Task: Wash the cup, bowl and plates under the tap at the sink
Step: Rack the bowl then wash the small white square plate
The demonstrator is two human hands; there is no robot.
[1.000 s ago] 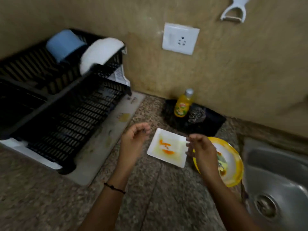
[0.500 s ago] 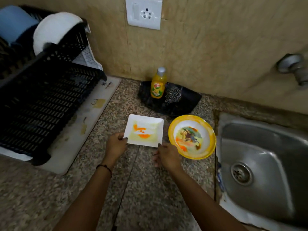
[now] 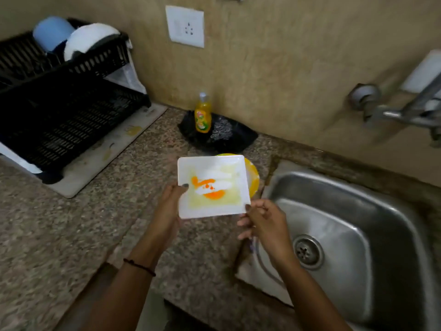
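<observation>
Both hands hold a sauce-stained square white plate (image 3: 212,210) above the speckled stone desk (image 3: 71,235), beside the steel sink (image 3: 358,235): left hand (image 3: 167,211) pinches its left edge, right hand (image 3: 265,223) its near corner. Step: carrying it to wash. Next, probably shift it right, under the wall tap (image 3: 405,115).

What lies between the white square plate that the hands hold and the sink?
In the head view, the rim of the yellow plate shows past the right edge of the white square plate; then a narrow strip of granite counter, then the sink.
</observation>
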